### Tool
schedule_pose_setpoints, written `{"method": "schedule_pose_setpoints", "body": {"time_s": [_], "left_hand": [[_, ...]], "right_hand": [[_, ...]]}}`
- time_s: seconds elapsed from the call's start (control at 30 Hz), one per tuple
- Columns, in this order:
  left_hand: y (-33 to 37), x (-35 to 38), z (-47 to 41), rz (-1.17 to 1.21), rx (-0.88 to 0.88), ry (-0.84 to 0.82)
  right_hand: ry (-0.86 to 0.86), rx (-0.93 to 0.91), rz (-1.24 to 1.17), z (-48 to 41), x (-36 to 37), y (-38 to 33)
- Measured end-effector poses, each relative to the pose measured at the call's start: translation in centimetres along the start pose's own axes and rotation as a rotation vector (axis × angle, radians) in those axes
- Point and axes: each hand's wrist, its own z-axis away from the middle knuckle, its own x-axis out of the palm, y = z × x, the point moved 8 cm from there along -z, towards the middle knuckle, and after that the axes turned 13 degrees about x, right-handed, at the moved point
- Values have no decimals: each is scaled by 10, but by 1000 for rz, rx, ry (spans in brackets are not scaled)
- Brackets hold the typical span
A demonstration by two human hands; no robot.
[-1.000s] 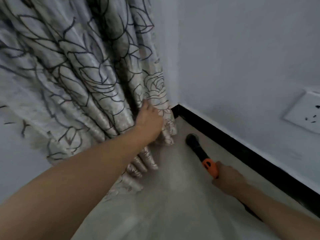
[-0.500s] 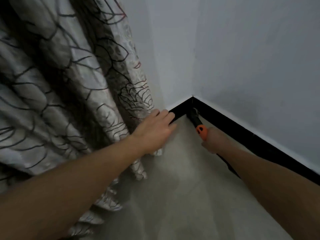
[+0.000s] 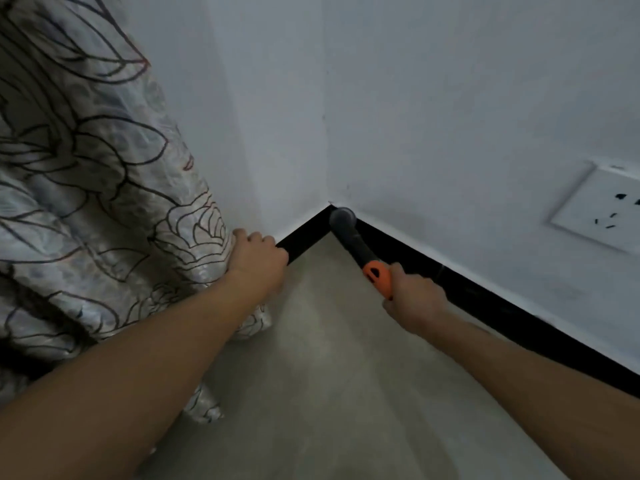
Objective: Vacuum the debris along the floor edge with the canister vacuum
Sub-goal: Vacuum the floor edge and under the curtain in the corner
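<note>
Having lifted clear of the corner since a moment ago, vacuum nozzle (image 3: 343, 219) up against black skirting (image 3: 485, 299) – right hand (image 3: 414, 299) clamped round its wand, left hand (image 3: 258, 254) bunching curtain (image 3: 104, 202) aside – corner likely done

Dim, flat, bluish light; soft motion blur, wide-angle bending at edges.

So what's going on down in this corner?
A person is vacuuming the floor edge. The left hand grips the patterned curtain and holds it aside, clear of the corner. The right hand holds the vacuum wand by its orange grip, and the nozzle tip is pushed right into the corner where the two black baseboards meet. No debris is visible on the floor.
</note>
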Motion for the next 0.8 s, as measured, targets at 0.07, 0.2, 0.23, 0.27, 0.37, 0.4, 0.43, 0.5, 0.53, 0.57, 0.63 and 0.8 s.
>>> {"method": "schedule_pose_setpoints", "body": {"time_s": [0.07, 0.2, 0.23, 0.27, 0.37, 0.4, 0.43, 0.5, 0.53, 0.57, 0.63, 0.8], "left_hand": [[-3, -6, -3, 12, -16, 4], [-19, -9, 3, 9, -44, -3], [-25, -8, 7, 13, -51, -5], [-31, -4, 10, 19, -58, -6], [-36, 6, 13, 41, -62, -23], [-33, 7, 11, 55, -52, -33], [-25, 7, 7, 73, -34, -33], [-4, 0, -7, 129, 16, -4], [9, -4, -15, 164, 45, 5], [22, -9, -20, 194, 76, 1], [48, -17, -30, 217, 147, -24], [120, -61, -44, 266, 357, 85]], "right_hand": [[46, -12, -28, -21, -19, -25], [28, 10, -82, -45, -23, -48], [28, 22, -71, -44, -19, -50], [26, 36, -62, -40, -15, -50], [-24, 100, -101, -21, -2, -28], [-29, 123, -129, -12, -1, -15], [-23, 148, -159, -1, -1, 2], [-13, 209, -209, 28, -1, 42], [-13, 250, -216, 45, -1, 64], [-13, 298, -211, 64, -1, 86], [-13, 410, -198, 105, 4, 132], [10, 679, -257, 200, 17, 223]]}}
